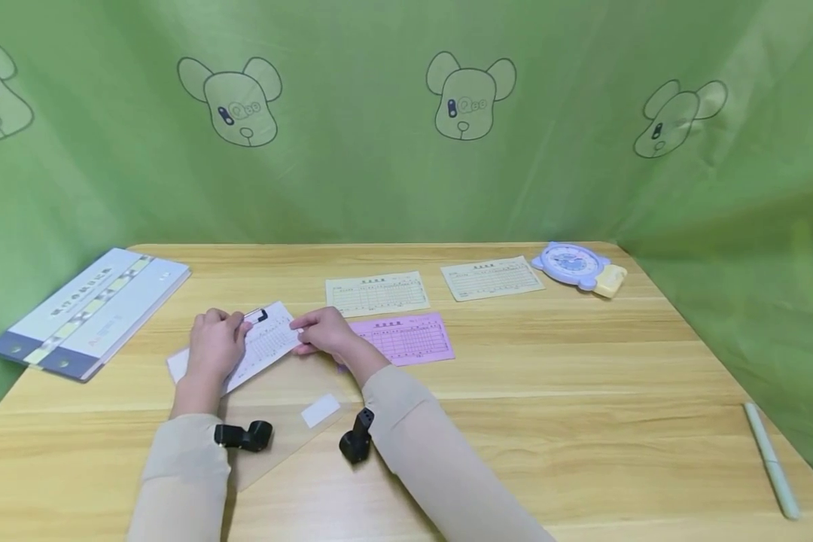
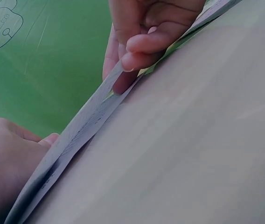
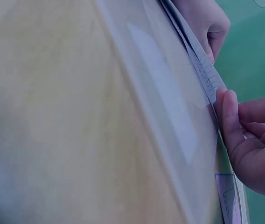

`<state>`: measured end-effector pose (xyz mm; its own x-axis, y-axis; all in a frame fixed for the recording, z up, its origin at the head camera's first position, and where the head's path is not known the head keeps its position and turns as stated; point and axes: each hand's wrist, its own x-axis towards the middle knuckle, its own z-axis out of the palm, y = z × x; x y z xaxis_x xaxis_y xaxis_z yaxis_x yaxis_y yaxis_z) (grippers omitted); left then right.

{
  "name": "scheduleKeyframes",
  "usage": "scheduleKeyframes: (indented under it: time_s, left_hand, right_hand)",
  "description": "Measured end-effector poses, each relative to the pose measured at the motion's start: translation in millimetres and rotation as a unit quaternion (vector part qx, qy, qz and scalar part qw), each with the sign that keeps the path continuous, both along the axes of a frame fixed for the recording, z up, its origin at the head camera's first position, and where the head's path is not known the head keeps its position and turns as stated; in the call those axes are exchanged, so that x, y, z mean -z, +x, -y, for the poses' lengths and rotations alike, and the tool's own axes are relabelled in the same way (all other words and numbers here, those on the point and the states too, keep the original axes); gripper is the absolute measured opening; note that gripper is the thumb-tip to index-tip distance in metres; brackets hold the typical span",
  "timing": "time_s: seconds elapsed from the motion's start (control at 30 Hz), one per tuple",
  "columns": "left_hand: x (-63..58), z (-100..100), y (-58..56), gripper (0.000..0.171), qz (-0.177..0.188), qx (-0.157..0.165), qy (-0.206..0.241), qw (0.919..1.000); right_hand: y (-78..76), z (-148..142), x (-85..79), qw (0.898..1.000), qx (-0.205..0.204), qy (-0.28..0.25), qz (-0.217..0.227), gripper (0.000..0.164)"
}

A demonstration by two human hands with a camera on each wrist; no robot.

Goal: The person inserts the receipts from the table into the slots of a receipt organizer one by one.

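A white printed form lies at a slant over a clear sheet-like board, which looks like a clipboard and bears a white label. My left hand grips the top of it at a clip with a black end; its fingertips are partly hidden. With thumb and fingers, my right hand pinches the form's right edge. In the left wrist view, paper layers stand slightly apart beside the right hand's fingers. A pink form lies just beyond the right wrist.
Two pale green forms lie farther back. A blue-and-white folder is at the left edge. On the right are a light-purple toy clock, a small yellow block and a pale green pen.
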<state>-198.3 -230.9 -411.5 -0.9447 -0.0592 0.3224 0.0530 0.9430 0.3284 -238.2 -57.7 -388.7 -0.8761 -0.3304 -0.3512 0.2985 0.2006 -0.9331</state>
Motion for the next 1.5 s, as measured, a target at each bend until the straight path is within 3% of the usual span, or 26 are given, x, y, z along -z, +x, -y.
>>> scheduleKeyframes:
  time_s: [0.33, 0.87, 1.27, 1.5]
  left_hand:
    - [0.7, 0.5, -1.9, 0.031, 0.007, 0.005, 0.006, 0.9999]
    - [-0.8, -0.8, -0.9, 0.033, 0.021, -0.002, 0.014, 0.9997]
    - [-1.9, 0.1, 0.8, 0.035, 0.015, -0.010, 0.033, 0.9993]
    - [-4.0, -0.6, 1.5, 0.036, 0.023, -0.015, 0.053, 0.9982]
  right_hand:
    - [-7.5, 6.1, 0.9, 1.000, 0.001, 0.007, -0.019, 0.028]
    - [-6.8, 6.7, 3.2, 1.000, 0.003, -0.004, -0.025, 0.026]
    - [5.7, -19.4, -0.7, 0.999, -0.020, -0.004, -0.038, 0.024]
    - [11.7, -42.6, -11.8, 0.998, -0.033, -0.010, -0.049, 0.027]
